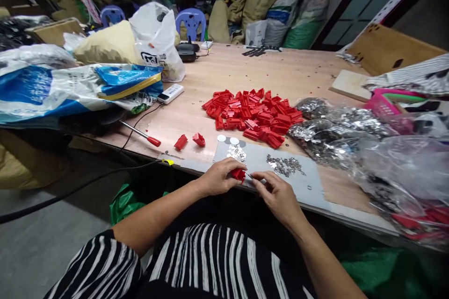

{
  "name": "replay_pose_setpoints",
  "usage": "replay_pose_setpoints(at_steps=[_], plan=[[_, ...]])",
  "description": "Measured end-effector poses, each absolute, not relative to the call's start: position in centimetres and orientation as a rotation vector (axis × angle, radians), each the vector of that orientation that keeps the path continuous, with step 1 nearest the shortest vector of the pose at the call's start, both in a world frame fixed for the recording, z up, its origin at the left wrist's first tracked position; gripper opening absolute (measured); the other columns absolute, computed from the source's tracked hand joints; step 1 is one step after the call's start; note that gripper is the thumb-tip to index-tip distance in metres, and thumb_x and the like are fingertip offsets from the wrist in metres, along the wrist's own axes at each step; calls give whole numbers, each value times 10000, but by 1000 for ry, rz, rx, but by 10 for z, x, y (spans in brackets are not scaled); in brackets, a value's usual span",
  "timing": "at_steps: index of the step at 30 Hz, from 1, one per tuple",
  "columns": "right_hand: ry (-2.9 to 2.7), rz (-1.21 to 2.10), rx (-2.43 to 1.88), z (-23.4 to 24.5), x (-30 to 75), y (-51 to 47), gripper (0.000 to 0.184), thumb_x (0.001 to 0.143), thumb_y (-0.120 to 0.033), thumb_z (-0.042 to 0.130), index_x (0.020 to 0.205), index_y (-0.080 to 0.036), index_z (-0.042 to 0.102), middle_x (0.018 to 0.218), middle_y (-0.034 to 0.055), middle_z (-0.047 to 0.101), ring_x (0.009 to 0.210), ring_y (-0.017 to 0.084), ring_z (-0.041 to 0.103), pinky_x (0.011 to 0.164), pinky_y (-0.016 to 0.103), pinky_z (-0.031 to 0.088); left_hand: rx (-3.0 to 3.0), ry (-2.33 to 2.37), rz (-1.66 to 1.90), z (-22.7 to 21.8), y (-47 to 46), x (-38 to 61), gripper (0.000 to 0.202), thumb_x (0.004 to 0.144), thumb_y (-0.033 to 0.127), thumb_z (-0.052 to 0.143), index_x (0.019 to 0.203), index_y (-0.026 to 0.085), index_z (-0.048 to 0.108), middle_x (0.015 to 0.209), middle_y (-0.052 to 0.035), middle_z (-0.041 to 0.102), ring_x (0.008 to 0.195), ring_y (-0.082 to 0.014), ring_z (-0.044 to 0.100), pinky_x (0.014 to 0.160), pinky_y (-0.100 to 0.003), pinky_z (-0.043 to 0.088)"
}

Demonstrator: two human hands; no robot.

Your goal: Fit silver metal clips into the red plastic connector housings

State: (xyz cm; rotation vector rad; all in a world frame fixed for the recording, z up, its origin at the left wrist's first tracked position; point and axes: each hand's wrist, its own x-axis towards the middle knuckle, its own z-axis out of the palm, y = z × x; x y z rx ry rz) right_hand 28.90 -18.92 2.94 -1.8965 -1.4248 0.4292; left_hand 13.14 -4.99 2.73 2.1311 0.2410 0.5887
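My left hand (220,176) is closed around a small red plastic part (239,174) at the table's near edge. Just to its right, my right hand (277,192) pinches a thin metal piece (248,175) against that part. Both hands hover over a grey sheet (308,182) that carries two small heaps of shiny metal pieces (285,164). A big pile of the same red parts (254,112) lies behind on the wooden table (224,70). Two loose red parts (189,140) sit to the left.
Clear bags of metal pieces (351,135) crowd the right side, with a pink basket (384,105) behind. A red-handled tool (143,136), a white remote (170,93), sacks and a white plastic bag (156,37) fill the left. Blue chairs (191,21) stand at the far end.
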Motion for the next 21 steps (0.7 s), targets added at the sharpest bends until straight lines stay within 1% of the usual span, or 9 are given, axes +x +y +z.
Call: replay_pose_setpoints(at_steps=[6, 10, 12, 21], plan=[[-1489, 478, -1917, 34, 294, -194, 190, 878, -286, 530, 971, -236, 689, 914, 34, 693, 812, 182, 648, 747, 297, 499, 2198, 231, 541, 22, -49, 139, 390, 730, 95, 661, 1112, 162, 618, 1036, -78, 615, 981, -186, 589, 902, -318, 474], [-1513, 511, -1910, 33, 297, -195, 196, 881, -273, 524, 974, -230, 691, 938, 42, 698, 844, 188, 649, 762, 304, 499, 2210, 206, 538, 20, -50, 144, 426, 742, 103, 652, 1162, 155, 607, 1037, -84, 643, 986, -192, 600, 900, -327, 479], [-1530, 525, -1907, 34, 297, -195, 200, 883, -264, 518, 976, -228, 691, 952, 49, 700, 860, 195, 649, 772, 311, 498, 2220, 205, 535, 19, -50, 144, 432, 752, 106, 636, 1177, 173, 606, 1016, -73, 665, 964, -193, 609, 886, -333, 483], [-1617, 530, -1923, 36, 296, -193, 210, 882, -207, 502, 963, -237, 694, 934, 40, 698, 853, 191, 645, 782, 318, 486, 2180, 231, 557, 14, -49, 141, 422, 768, 114, 595, 1175, 220, 625, 1028, -56, 690, 964, -196, 624, 935, -355, 460]])
